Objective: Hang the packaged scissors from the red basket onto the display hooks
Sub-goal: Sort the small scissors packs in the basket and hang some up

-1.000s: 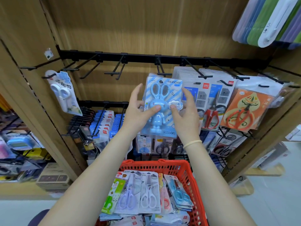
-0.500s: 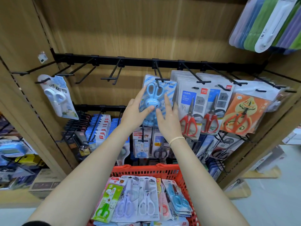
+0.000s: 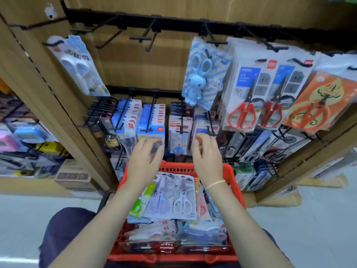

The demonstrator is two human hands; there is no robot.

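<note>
With blue rabbit scissors pack hung on hook at 1 o'clock, both empty: left hand, right hand, fingers loosely curled. Next packs in red basket at 6 o'clock, just below; long axes toward 12; equally near.
</note>
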